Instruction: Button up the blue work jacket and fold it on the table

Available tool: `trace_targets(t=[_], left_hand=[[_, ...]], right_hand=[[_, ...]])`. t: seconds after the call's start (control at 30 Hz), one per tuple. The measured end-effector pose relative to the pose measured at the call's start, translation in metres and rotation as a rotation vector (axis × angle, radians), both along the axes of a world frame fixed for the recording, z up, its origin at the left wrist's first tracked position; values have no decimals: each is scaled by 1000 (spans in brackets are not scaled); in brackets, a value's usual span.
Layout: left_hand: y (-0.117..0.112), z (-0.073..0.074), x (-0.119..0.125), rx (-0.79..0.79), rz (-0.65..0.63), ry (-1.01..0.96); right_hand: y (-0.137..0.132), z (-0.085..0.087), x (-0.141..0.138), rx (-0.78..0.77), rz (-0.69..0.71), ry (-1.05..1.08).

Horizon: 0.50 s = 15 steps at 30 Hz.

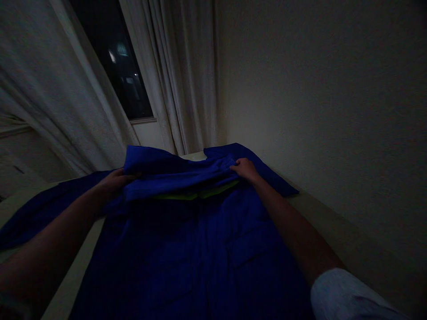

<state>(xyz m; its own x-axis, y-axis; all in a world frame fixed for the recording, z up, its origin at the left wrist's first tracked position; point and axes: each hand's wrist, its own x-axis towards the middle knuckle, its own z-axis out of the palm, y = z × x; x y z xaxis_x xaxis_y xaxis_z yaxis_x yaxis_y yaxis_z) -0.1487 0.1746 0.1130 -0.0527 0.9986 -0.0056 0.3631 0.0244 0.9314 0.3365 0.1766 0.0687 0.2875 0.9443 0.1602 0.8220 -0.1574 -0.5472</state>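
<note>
A dark blue jacket (213, 249) lies spread out with its front and pockets facing up. One sleeve (43, 206) stretches out to the left, and the other (267, 173) lies beyond my right hand. My left hand (118, 178) pinches the left end of the raised, folded upper part (173, 171) of the jacket. At the opposite end of that fold, my right hand (246, 169) grips the cloth between thumb and fingers. Beneath the fold shows a yellow-green strip (180, 196).
Under the jacket is a pale, flat surface (328, 222) that meets a plain wall (300, 89) at the right. Long light curtains (187, 75) hang at the back, on both sides of a dark window (116, 58). The room is dim.
</note>
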Motion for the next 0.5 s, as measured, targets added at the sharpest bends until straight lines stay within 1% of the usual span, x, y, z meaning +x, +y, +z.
trace_targets(t=[0.03,0.07,0.1,0.13,0.17,0.2,0.23,0.27,0.3,0.33,0.37,0.4,0.43,0.5], left_hand=[[2,5,-5,-29,66,44],[3,10,-6,-20,153,132],[3,13,-5,44,228,273],[0,15,-1,133,301,426],[-6,14,6,203,339,561],[-15,11,14,238,326,655],[-28,5,21,236,262,710],[-46,-4,27,217,163,735],[-69,-17,29,189,59,743],[-97,-32,28,192,-57,753],[-130,-49,23,233,-151,763],[-167,-69,14,262,-186,783],[-206,-90,1,284,-191,805],[-283,-134,-29,350,-146,849]], right_hand=[[4,4,-3,66,2,2],[6,7,-8,110,1,2],[8,7,-14,119,6,-8],[7,5,-20,93,19,-29],[3,2,-26,47,43,-61],[-4,-2,-30,5,77,-98],[-15,-7,-32,-14,118,-132],[-30,-12,-31,-3,158,-159],[-49,-17,-26,31,191,-178],[-72,-22,-19,74,212,-189],[-99,-27,-9,107,221,-193],[-130,-31,3,116,206,-192],[-162,-36,16,107,179,-189],[-229,-45,39,98,86,-193]])
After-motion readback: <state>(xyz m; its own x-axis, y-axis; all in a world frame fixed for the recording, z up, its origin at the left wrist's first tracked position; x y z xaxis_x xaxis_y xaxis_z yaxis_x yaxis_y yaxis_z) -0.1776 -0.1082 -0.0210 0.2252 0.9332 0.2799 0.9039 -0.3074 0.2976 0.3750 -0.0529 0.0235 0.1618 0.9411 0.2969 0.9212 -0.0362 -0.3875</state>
